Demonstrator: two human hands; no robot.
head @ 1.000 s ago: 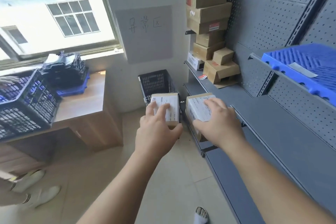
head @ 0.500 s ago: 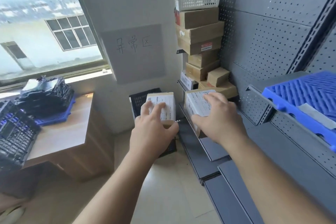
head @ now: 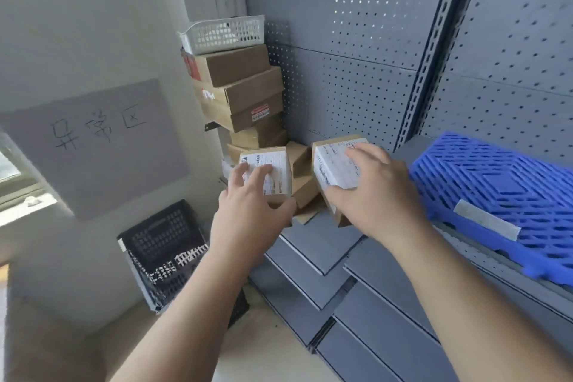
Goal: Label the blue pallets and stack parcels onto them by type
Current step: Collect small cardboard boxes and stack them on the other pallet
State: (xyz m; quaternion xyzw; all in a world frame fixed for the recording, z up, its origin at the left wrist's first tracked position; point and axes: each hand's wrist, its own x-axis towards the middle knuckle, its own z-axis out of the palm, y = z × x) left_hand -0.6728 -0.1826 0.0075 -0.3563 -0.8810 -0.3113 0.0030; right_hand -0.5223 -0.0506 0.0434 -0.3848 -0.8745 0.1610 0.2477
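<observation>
I have a small parcel in each hand, both held up in front of the grey shelving (head: 387,288). My left hand (head: 248,214) grips its parcel (head: 279,161) from below, fingers spread across the white label and thumb curled under the bottom edge. My right hand (head: 375,195) holds the second parcel (head: 331,164), tilted, with fingers over the label and the thumb at the lower side. The two parcels sit near each other but apart. The pallet (head: 502,189) lies on a shelf to the right, just beside my right hand, with a grey strip (head: 486,219) stuck on its front edge. Behind the parcels is a leaning stack of boxes (head: 242,93) topped by a white basket (head: 226,32). A black crate (head: 164,245) stands on the floor below a handwritten sign (head: 99,146).
</observation>
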